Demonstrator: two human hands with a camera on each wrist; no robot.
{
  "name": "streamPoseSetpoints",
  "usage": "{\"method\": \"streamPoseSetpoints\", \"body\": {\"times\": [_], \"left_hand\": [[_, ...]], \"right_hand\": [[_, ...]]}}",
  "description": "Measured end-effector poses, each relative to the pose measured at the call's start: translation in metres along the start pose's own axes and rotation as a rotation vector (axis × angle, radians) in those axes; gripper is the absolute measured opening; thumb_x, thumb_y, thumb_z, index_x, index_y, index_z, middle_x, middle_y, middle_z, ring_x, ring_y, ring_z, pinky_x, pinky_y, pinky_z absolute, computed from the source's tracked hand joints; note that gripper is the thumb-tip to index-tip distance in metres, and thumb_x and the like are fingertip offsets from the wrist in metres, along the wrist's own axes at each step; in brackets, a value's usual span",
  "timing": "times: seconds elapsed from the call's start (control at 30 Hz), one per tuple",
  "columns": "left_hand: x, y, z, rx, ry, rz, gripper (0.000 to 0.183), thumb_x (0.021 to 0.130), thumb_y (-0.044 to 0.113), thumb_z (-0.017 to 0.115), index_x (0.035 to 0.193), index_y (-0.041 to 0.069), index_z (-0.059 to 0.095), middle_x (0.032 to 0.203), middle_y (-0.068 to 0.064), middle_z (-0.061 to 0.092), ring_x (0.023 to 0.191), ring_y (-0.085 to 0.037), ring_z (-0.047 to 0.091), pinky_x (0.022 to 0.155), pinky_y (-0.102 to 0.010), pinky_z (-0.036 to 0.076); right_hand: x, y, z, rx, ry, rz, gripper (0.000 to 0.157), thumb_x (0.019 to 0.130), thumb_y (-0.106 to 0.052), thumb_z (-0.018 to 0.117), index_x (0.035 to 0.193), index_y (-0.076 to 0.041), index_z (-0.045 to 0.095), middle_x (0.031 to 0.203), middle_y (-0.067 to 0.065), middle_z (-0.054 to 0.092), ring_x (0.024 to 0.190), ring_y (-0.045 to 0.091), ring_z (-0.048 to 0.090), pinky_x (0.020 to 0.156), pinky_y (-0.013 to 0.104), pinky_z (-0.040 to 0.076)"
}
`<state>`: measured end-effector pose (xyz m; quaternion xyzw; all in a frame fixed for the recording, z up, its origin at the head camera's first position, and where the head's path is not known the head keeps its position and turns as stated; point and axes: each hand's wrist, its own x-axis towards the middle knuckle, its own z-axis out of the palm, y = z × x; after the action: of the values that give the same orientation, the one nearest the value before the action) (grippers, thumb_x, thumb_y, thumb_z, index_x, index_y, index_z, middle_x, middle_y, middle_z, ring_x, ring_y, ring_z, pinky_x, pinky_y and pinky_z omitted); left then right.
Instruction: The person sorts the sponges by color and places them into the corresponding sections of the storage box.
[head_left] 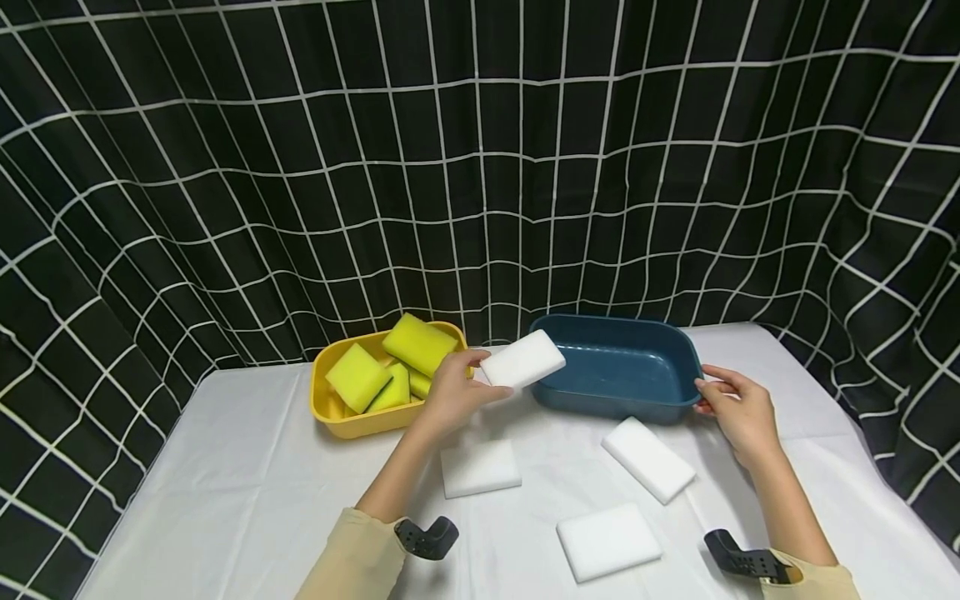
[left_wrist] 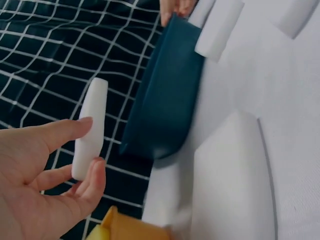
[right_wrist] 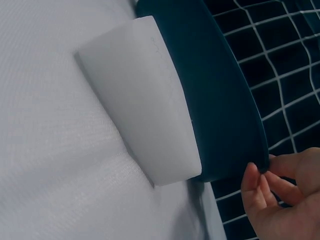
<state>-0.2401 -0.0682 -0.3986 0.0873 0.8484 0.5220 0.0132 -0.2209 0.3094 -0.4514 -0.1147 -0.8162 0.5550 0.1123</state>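
Observation:
Between its thumb and fingers my left hand (head_left: pixel 456 392) pinches a white sponge block (head_left: pixel 523 360), raised beside the left end of a dark blue bin (head_left: pixel 615 405). In the left wrist view this white sponge (left_wrist: pixel 91 130) is seen edge-on, thumb on one face and fingertips on the other. At the opposite end of the bin, my right hand (head_left: pixel 742 412) pinches the rim; the right wrist view shows its thumb and fingers at the bin's corner (right_wrist: pixel 257 145). The inside of the bin shows only its bare blue floor.
Left of the blue bin stands a yellow bin (head_left: pixel 352 427) holding several yellow-green sponges (head_left: pixel 420 343). Three white sponges lie on the white cloth: one at left (head_left: pixel 480 468), one at front (head_left: pixel 609 542), one near the blue bin (head_left: pixel 648 460). A black gridded curtain (head_left: pixel 495 183) hangs behind.

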Motion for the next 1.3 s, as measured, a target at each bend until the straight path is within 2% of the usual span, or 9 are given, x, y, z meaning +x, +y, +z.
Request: {"method": "streamPoseSetpoints", "body": {"times": [0.17, 0.33, 0.7, 1.03, 1.3], "left_hand": [[0.010, 0.004, 0.012, 0.017, 0.006, 0.007, 0.061, 0.083, 0.016, 0.089, 0.137, -0.004, 0.065, 0.129, -0.020, 0.064, 0.105, -0.029, 0.060, 0.082, -0.029, 0.054], [0.021, 0.009, 0.024, 0.056, 0.009, -0.002, 0.059, 0.084, 0.019, 0.089, 0.135, -0.001, 0.067, 0.130, -0.020, 0.064, 0.113, -0.029, 0.055, 0.090, -0.033, 0.050], [0.039, 0.019, 0.046, 0.089, -0.030, -0.017, 0.063, 0.088, 0.021, 0.086, 0.141, -0.003, 0.061, 0.132, -0.022, 0.060, 0.115, -0.030, 0.055, 0.094, -0.036, 0.052], [0.046, 0.018, 0.061, 0.086, -0.028, -0.040, 0.065, 0.089, 0.021, 0.085, 0.142, -0.004, 0.058, 0.133, -0.021, 0.057, 0.115, -0.026, 0.055, 0.094, -0.030, 0.053], [0.046, 0.014, 0.064, 0.092, -0.006, -0.028, 0.065, 0.088, 0.022, 0.086, 0.141, -0.005, 0.059, 0.129, -0.019, 0.058, 0.111, -0.024, 0.054, 0.092, -0.029, 0.052]], "right_hand": [[-0.001, 0.000, -0.001, -0.001, -0.001, 0.001, 0.049, 0.108, -0.009, 0.057, 0.147, 0.019, 0.046, 0.078, -0.014, 0.060, 0.063, -0.006, 0.061, 0.064, 0.013, 0.060], [-0.001, 0.000, -0.002, 0.000, -0.003, 0.005, 0.049, 0.108, -0.009, 0.056, 0.147, 0.019, 0.045, 0.079, -0.015, 0.060, 0.063, -0.006, 0.061, 0.064, 0.013, 0.060], [0.000, 0.001, -0.001, 0.006, 0.005, 0.012, 0.049, 0.108, -0.009, 0.056, 0.147, 0.018, 0.046, 0.080, -0.013, 0.061, 0.063, -0.005, 0.061, 0.064, 0.014, 0.060], [-0.001, -0.001, 0.001, 0.012, 0.009, 0.010, 0.048, 0.108, -0.009, 0.057, 0.147, 0.018, 0.047, 0.082, -0.011, 0.062, 0.064, -0.005, 0.061, 0.065, 0.013, 0.060], [-0.002, -0.003, 0.001, 0.009, 0.008, 0.006, 0.048, 0.108, -0.008, 0.057, 0.147, 0.018, 0.047, 0.082, -0.011, 0.063, 0.064, -0.005, 0.062, 0.064, 0.014, 0.060]]}}
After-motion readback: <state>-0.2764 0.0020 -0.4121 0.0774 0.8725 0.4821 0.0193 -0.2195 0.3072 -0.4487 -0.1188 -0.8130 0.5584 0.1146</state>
